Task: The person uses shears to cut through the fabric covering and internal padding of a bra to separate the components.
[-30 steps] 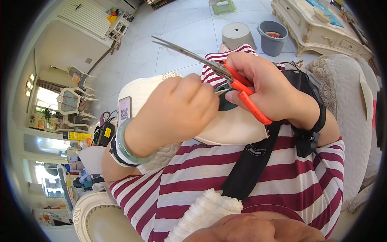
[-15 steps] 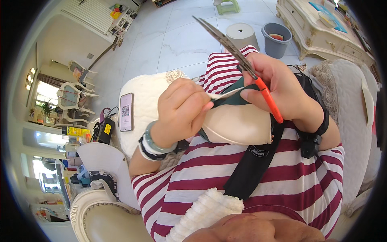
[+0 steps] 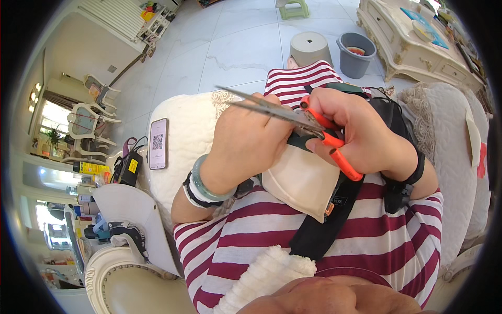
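My right hand [image 3: 361, 131] grips scissors [image 3: 342, 163] with orange-red handles. The handles are spread apart, and the slightly parted metal blades point left, passing over the knuckles of my left hand [image 3: 251, 138]. That left hand is closed, pinching the upper edge of a smooth cream padded piece [image 3: 303, 180] joined to dark green cloth. Where the fingertips meet the edge is hidden behind the hand and blades. The padded piece hangs in front of my striped shirt, and something small and copper-coloured shows at its lower right corner.
A phone [image 3: 159, 144] lies on the cream quilted seat cover at left, beside a black adapter [image 3: 127, 168]. A white cap [image 3: 117, 201] rests near a chair back [image 3: 133, 280]. Ahead stand a round stool [image 3: 310, 49], a grey bucket [image 3: 356, 63] and a carved cabinet [image 3: 408, 52].
The scissors have swung down to the left, across my left hand, and their handles have spread. The padded piece has tilted, its lower right corner dropping. My left hand moved slightly right.
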Demonstrator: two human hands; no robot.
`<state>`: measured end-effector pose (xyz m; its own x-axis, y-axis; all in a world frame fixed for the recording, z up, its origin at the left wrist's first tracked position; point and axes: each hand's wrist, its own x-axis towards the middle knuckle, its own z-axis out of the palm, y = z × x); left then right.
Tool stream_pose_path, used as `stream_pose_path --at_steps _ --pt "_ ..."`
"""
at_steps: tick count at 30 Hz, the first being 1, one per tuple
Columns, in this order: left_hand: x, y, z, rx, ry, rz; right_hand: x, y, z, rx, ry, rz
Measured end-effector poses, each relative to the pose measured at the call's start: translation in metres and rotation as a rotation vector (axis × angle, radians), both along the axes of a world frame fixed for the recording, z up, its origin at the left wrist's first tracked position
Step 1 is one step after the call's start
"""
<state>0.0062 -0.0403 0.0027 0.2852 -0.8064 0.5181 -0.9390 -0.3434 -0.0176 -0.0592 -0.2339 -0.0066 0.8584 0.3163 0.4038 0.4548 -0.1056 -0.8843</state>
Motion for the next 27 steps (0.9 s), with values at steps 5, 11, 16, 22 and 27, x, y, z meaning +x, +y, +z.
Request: stream_pose_path --at_steps 5,11,16,22,27 --pt "0.006 0.008 0.001 -0.215 -0.198 -0.087 0.002 -0.006 0.008 -0.032 -0.102 -0.088" --pt "0.003 0.018 -0.009 -0.521 0.139 -0.082 0.013 -0.017 0.015 0.141 0.041 -0.008" --pt "0.003 0.011 -0.016 -0.528 0.185 -0.126 0.020 -0.024 0.000 -0.139 -0.169 -0.173" --pt "-0.005 0.009 -0.018 -0.604 0.658 0.008 -0.014 -0.048 0.017 0.041 -0.307 -0.465" --pt "-0.002 0.019 -0.030 -0.655 0.688 0.057 -0.058 -0.034 0.036 0.154 0.382 0.044"
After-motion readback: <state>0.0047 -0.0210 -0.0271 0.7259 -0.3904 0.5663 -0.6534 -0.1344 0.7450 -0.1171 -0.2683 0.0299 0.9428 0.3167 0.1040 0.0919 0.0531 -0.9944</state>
